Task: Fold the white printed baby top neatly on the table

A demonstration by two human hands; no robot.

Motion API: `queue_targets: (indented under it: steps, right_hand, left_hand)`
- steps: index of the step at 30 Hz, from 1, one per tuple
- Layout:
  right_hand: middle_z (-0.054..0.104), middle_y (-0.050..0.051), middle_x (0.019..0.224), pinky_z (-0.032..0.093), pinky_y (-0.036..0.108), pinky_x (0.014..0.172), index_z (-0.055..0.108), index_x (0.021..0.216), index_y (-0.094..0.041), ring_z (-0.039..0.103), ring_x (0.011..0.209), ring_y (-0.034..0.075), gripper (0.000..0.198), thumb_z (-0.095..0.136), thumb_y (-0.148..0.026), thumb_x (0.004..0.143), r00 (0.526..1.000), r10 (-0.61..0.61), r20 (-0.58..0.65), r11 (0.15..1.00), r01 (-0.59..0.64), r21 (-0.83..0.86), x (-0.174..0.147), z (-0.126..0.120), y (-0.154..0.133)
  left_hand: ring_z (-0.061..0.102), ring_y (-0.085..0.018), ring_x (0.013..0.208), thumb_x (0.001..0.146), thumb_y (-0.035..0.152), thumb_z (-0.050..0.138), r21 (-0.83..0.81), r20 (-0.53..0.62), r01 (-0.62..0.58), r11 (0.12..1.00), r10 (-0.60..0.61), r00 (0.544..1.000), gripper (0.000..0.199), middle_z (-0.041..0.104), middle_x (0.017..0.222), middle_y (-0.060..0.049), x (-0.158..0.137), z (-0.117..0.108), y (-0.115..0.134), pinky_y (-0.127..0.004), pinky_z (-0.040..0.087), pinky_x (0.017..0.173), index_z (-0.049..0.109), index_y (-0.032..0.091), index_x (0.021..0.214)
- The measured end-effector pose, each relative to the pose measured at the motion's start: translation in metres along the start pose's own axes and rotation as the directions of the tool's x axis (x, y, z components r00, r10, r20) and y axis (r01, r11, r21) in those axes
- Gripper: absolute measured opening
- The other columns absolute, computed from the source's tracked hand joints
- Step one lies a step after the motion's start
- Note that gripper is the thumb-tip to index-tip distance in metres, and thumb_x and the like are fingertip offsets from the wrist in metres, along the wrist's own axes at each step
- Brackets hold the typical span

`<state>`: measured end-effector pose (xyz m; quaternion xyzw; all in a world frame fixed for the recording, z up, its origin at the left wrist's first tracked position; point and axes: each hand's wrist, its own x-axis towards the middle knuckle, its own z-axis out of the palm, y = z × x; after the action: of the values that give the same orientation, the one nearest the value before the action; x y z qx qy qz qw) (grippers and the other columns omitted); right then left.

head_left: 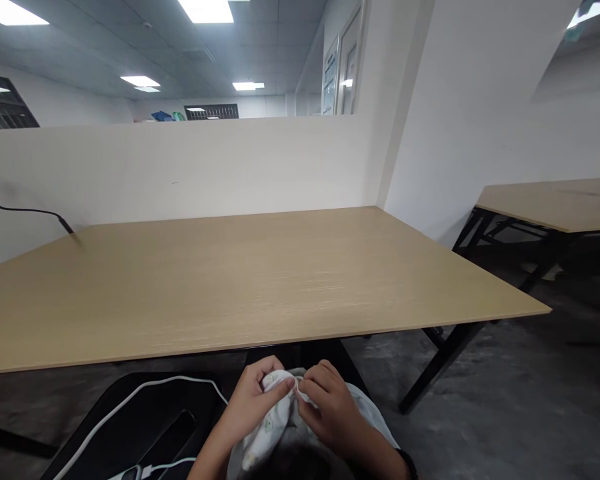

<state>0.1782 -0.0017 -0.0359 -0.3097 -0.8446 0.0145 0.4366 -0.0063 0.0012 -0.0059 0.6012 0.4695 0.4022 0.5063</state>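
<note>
A white cloth (270, 427) with a small green and yellow print is bunched up in my lap, below the front edge of the table. My left hand (254, 399) is closed on it, with the thumb lying over the top of the fabric. My right hand (329, 403) pinches the same fabric from the other side, its fingers curled close to the left thumb. The lower part of the cloth is hidden behind my arms and a dark shape at the bottom of the view. I cannot tell what kind of cloth item it is.
A wide wooden-topped table (240, 273) stands in front of me against a low white wall (220, 170). A black cable (30, 211) reaches its far left corner. At lower left, a white cord (130, 400) runs over a black chair (105, 413). Another table (555, 203) stands at right.
</note>
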Motion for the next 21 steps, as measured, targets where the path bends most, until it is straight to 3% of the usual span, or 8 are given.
queue_targets:
  steps: [5, 8, 10, 12, 14, 16, 18, 21]
  right_hand:
    - [0.054, 0.002, 0.081, 0.040, 0.030, 0.070, 0.054, 0.086, -0.019, 0.047, 0.075, 0.014, 0.010, 0.050, -0.011, 0.089, 1.000, 0.019, -0.013, 0.997, -0.018, 0.077, -0.001, -0.006, 0.000]
    - [0.056, 0.004, 0.091, 0.045, 0.030, 0.076, 0.056, 0.091, -0.020, 0.053, 0.085, 0.015, 0.003, 0.055, -0.018, 0.092, 0.992, 0.123, 0.016, 0.940, -0.121, 0.319, 0.002, -0.016, -0.003]
    - [0.058, 0.005, 0.098, 0.047, 0.030, 0.082, 0.058, 0.092, -0.021, 0.056, 0.093, 0.016, 0.004, 0.059, -0.024, 0.092, 0.978, 0.166, 0.125, 0.824, -0.207, 0.527, 0.007, -0.025, -0.006]
    - [0.061, 0.006, 0.102, 0.048, 0.031, 0.086, 0.060, 0.087, -0.020, 0.059, 0.097, 0.016, 0.013, 0.065, -0.032, 0.088, 0.952, 0.119, 0.282, 0.662, -0.288, 0.692, 0.012, -0.030, -0.007]
    - [0.063, 0.007, 0.106, 0.048, 0.033, 0.090, 0.062, 0.086, -0.020, 0.061, 0.099, 0.017, 0.022, 0.069, -0.041, 0.085, 0.913, 0.058, 0.404, 0.486, -0.379, 0.787, 0.014, -0.031, -0.002]
    - [0.062, 0.009, 0.114, 0.047, 0.037, 0.094, 0.064, 0.091, -0.020, 0.060, 0.106, 0.020, 0.030, 0.063, -0.049, 0.087, 0.885, 0.102, 0.454, 0.362, -0.458, 0.812, 0.012, -0.027, 0.009]
    - [0.058, 0.011, 0.125, 0.045, 0.040, 0.099, 0.067, 0.099, -0.020, 0.057, 0.116, 0.021, 0.035, 0.052, -0.051, 0.094, 0.851, 0.200, 0.485, 0.346, -0.525, 0.778, 0.007, -0.020, 0.024]
    - [0.052, 0.011, 0.138, 0.043, 0.041, 0.103, 0.068, 0.111, -0.023, 0.050, 0.128, 0.022, 0.033, 0.047, -0.043, 0.097, 0.783, 0.228, 0.578, 0.453, -0.611, 0.649, -0.002, -0.009, 0.047]
  left_hand:
    - [0.038, -0.010, 0.059, 0.077, 0.055, 0.069, -0.042, -0.108, 0.017, 0.999, -0.021, 0.994, 0.044, 0.046, 0.062, 0.004, 0.001, -0.012, 0.002, -0.020, 0.032, 0.055, 0.050, 0.017, 0.069]
    - [0.042, -0.011, 0.061, 0.078, 0.055, 0.070, -0.020, 0.041, 0.013, 1.000, -0.012, 0.999, 0.042, 0.052, 0.066, 0.001, -0.007, -0.022, 0.010, -0.020, 0.034, 0.057, 0.056, 0.015, 0.074]
    - [0.048, -0.013, 0.066, 0.077, 0.054, 0.071, 0.023, 0.258, -0.027, 0.999, 0.020, 0.966, 0.041, 0.057, 0.072, -0.002, -0.013, -0.029, 0.016, -0.022, 0.037, 0.060, 0.063, 0.014, 0.081]
    - [0.054, -0.017, 0.075, 0.077, 0.056, 0.070, 0.070, 0.436, -0.097, 0.993, 0.057, 0.898, 0.043, 0.063, 0.082, -0.005, -0.017, -0.036, 0.019, -0.024, 0.042, 0.069, 0.068, 0.015, 0.091]
    - [0.057, -0.021, 0.088, 0.079, 0.059, 0.067, 0.107, 0.485, -0.137, 0.985, 0.069, 0.872, 0.048, 0.066, 0.095, -0.007, -0.016, -0.044, 0.017, -0.028, 0.044, 0.081, 0.069, 0.017, 0.101]
    - [0.058, -0.023, 0.097, 0.080, 0.062, 0.064, 0.132, 0.439, -0.114, 0.985, 0.045, 0.898, 0.051, 0.066, 0.101, -0.008, -0.011, -0.051, 0.010, -0.031, 0.044, 0.089, 0.068, 0.018, 0.106]
    - [0.058, -0.024, 0.103, 0.080, 0.064, 0.063, 0.140, 0.375, -0.061, 0.988, 0.004, 0.927, 0.055, 0.067, 0.106, -0.009, -0.005, -0.057, -0.002, -0.032, 0.044, 0.093, 0.067, 0.018, 0.109]
    - [0.059, -0.026, 0.108, 0.076, 0.068, 0.065, 0.119, 0.321, 0.018, 0.993, -0.056, 0.945, 0.060, 0.069, 0.106, -0.010, 0.001, -0.063, -0.019, -0.035, 0.045, 0.095, 0.070, 0.017, 0.107]
